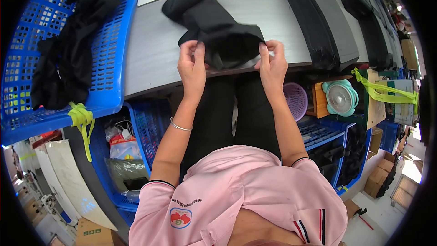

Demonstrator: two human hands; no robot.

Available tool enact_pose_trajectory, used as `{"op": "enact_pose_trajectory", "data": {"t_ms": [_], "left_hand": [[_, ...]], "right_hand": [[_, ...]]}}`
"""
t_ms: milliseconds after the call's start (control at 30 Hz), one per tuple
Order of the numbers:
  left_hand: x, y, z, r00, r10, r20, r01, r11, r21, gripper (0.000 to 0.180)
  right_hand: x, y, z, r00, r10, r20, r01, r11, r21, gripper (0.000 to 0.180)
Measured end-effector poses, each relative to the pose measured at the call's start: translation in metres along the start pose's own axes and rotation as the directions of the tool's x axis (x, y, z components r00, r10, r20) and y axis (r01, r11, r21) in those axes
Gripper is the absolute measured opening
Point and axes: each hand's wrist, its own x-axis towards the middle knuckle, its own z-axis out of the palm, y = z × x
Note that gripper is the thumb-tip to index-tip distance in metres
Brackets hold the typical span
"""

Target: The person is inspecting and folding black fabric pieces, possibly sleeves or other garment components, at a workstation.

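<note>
A black cloth piece [214,18] stretches over the front of the grey table, its near end held up as an open band. My left hand [192,64] pinches the left corner of that end between thumb and fingers. At the right corner, my right hand [272,61] grips the cloth the same way. Between the two hands the fabric opens into a dark hollow. The far end of the cloth lies folded and looks slightly blurred.
A stack of black fabric pieces [314,27] lies on the table to the right. On the left stands a blue plastic basket [107,41] with black cloth [68,59] in it. Below the table edge are a purple basket [296,101] and a small mint-green fan [340,98].
</note>
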Motion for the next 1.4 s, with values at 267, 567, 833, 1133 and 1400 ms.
{"op": "enact_pose_trajectory", "data": {"t_ms": [267,567,833,1133,1400], "left_hand": [[-0.017,-0.01,0.014,0.984,0.113,0.135,-0.133,0.98,0.149,0.044],[0.022,0.026,-0.015,0.981,0.189,-0.037,-0.184,0.976,0.113,0.034],[0.012,0.024,-0.01,0.947,0.321,-0.004,-0.302,0.894,0.333,0.051],[-0.019,0.009,-0.003,0.957,0.262,-0.127,-0.23,0.947,0.223,0.074],[-0.048,0.021,-0.001,0.895,0.39,-0.219,-0.31,0.894,0.325,0.069]], "right_hand": [[-0.023,-0.006,0.028,0.977,0.021,0.212,-0.042,0.995,0.095,0.013],[-0.031,0.002,-0.002,0.981,-0.065,0.183,0.102,0.974,-0.201,0.016],[0.022,0.0,-0.078,0.859,-0.496,-0.127,0.351,0.752,-0.559,0.033],[0.136,0.021,-0.18,0.922,-0.386,-0.016,0.161,0.419,-0.894,0.037],[0.147,0.02,-0.194,0.911,-0.412,0.008,0.265,0.571,-0.777,0.028]]}}
